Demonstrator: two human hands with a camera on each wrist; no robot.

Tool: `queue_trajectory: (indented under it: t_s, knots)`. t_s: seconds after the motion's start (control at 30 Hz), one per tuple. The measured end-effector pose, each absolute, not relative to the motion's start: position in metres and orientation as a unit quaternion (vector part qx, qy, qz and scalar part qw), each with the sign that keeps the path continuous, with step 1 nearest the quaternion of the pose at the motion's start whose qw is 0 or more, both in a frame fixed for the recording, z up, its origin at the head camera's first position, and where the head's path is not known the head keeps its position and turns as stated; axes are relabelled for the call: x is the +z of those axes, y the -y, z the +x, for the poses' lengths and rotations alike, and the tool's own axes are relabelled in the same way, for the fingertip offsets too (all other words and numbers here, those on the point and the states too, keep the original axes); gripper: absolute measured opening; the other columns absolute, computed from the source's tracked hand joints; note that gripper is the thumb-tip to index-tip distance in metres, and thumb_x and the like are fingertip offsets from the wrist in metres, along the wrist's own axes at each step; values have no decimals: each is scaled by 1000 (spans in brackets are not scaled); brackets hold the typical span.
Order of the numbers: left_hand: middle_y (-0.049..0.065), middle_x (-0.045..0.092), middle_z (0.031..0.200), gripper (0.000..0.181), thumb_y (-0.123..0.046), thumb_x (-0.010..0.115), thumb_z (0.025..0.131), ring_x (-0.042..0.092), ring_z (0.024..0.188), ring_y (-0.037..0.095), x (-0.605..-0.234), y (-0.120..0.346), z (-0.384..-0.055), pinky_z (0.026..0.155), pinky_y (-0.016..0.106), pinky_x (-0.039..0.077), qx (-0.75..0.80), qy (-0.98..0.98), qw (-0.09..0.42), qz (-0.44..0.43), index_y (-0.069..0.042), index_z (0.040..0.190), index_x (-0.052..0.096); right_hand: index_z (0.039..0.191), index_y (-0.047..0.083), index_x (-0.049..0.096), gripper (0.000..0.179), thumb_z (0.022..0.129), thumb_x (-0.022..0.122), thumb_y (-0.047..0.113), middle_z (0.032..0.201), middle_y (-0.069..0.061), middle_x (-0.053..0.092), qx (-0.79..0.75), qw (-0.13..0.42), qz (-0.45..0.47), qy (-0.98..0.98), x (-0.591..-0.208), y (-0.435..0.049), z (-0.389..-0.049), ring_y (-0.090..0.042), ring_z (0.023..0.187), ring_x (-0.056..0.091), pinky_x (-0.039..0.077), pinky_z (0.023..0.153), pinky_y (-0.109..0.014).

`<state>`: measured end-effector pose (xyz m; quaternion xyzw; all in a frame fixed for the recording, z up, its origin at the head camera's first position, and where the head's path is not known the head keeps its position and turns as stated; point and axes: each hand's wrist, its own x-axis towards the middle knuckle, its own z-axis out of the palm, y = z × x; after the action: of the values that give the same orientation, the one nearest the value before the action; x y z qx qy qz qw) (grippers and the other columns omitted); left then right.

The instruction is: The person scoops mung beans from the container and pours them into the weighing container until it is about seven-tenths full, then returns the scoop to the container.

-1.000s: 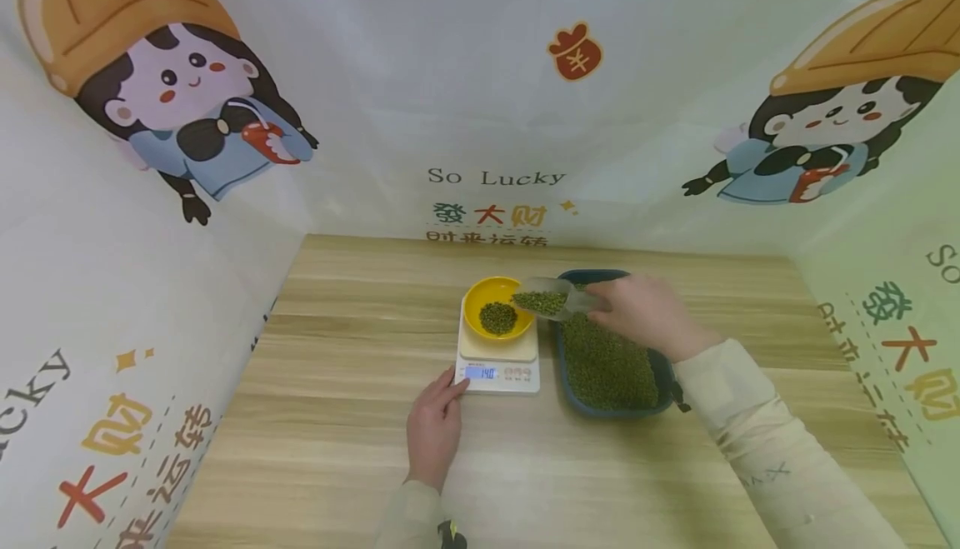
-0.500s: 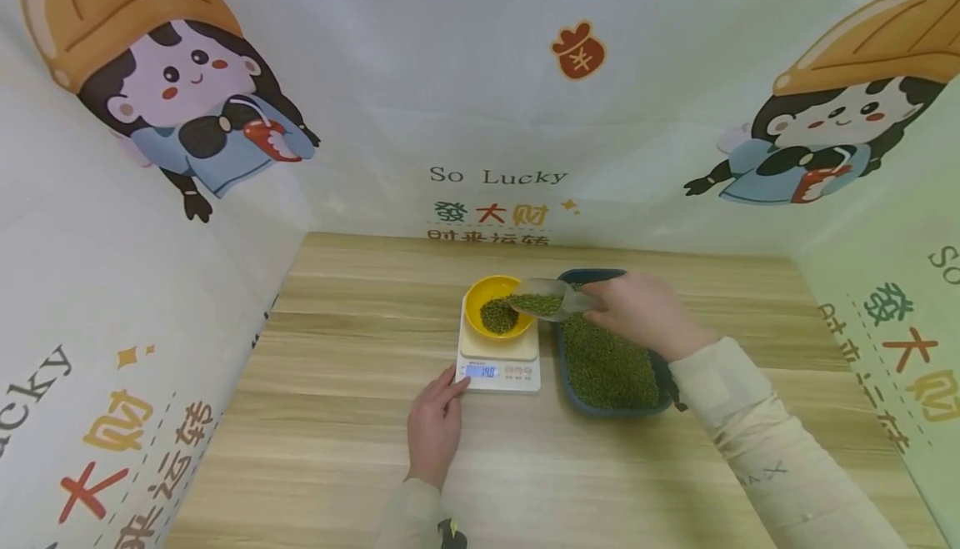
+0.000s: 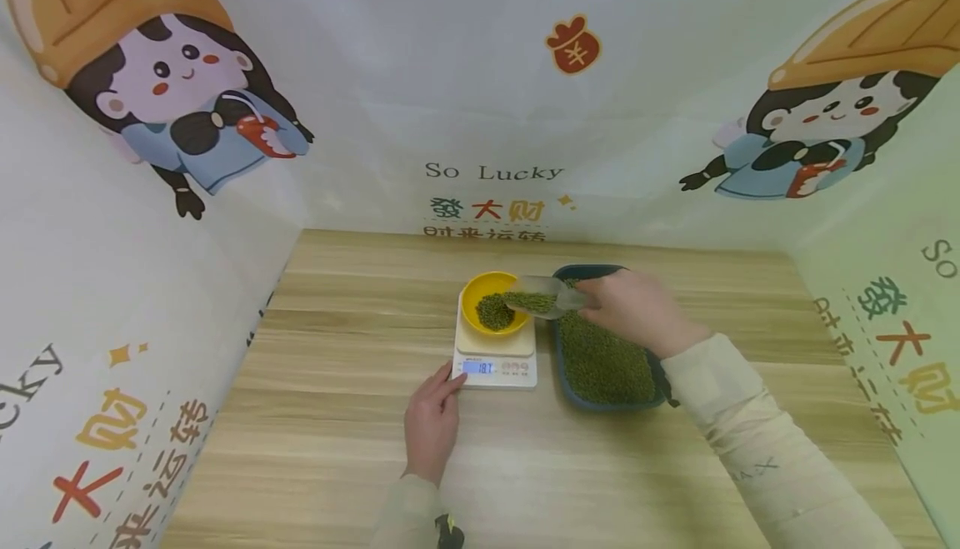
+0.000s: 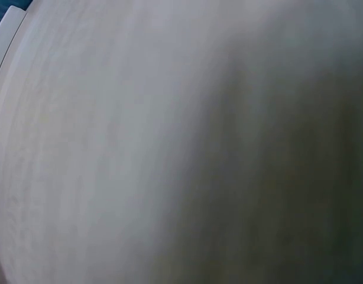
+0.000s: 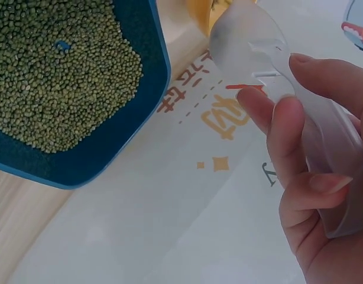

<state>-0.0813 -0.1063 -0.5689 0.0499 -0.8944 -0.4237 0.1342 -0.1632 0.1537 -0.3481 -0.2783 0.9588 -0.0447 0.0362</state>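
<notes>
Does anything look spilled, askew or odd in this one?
No spill shows on the table, and the yellow bowl sits upright on the scale. One small oddity: in the right wrist view, a blue patch breaks the green beans in the blue tub; bare tub or a loose piece, I cannot tell.

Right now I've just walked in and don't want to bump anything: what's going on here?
A person's right hand holds a clear scoop of green beans, its tip over a yellow bowl that has beans in it. The bowl sits on a white scale. The left hand touches the scale's near left corner. A blue tub of beans stands to the scale's right.
</notes>
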Motion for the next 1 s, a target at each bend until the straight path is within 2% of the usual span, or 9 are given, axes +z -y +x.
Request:
queue_trajectory:
  t_s: [0.17, 0.43, 0.63, 0.7, 0.87, 1.0]
  knots:
    - [-5, 49, 129, 28, -5, 54, 84, 44, 119, 18, -567, 107, -80, 101, 39, 35, -429, 892, 132, 54, -21, 104, 66, 109, 8, 62, 32, 82, 63, 24, 78, 1, 65, -36, 34, -280, -959, -347, -150, -164, -7, 57, 55, 51, 54, -31]
    - [-6, 49, 129, 28, -6, 53, 85, 43, 119, 16, -568, 107, -81, 101, 37, 34, -425, 894, 134, 48, -21, 104, 66, 113, 8, 60, 36, 81, 64, 23, 80, -1, 66, -32, 22, -288, -957, -346, -150, -164, -6, 53, 54, 50, 50, -29]
    - [-5, 49, 129, 28, -6, 53, 85, 44, 119, 17, -567, 106, -81, 101, 38, 35, -426, 893, 136, 51, -21, 104, 66, 116, 7, 59, 38, 81, 64, 22, 57, 4, 57, -28, 6, -300, -953, -341, -150, -162, -5, 40, 41, 39, 39, -20]
    - [-5, 49, 129, 27, -6, 53, 85, 44, 119, 17, -567, 107, -81, 101, 38, 35, -426, 893, 136, 52, -21, 104, 66, 116, 8, 59, 38, 81, 64, 22, 57, 5, 56, -23, 2, -300, -954, -339, -149, -160, -5, 39, 41, 37, 38, -20]
    - [-6, 49, 129, 28, -7, 53, 86, 43, 119, 18, -567, 107, -81, 101, 39, 35, -428, 893, 132, 52, -21, 105, 66, 114, 12, 61, 37, 79, 66, 24, 67, 0, 63, -10, -21, -305, -952, -337, -142, -156, -6, 44, 45, 34, 34, -22]
    - [-6, 49, 129, 28, -6, 53, 85, 43, 119, 18, -569, 107, -81, 101, 39, 34, -431, 891, 132, 49, -22, 105, 66, 112, 13, 61, 35, 78, 66, 22, 63, 1, 61, -5, -35, -309, -950, -337, -139, -154, -7, 41, 41, 30, 31, -22]
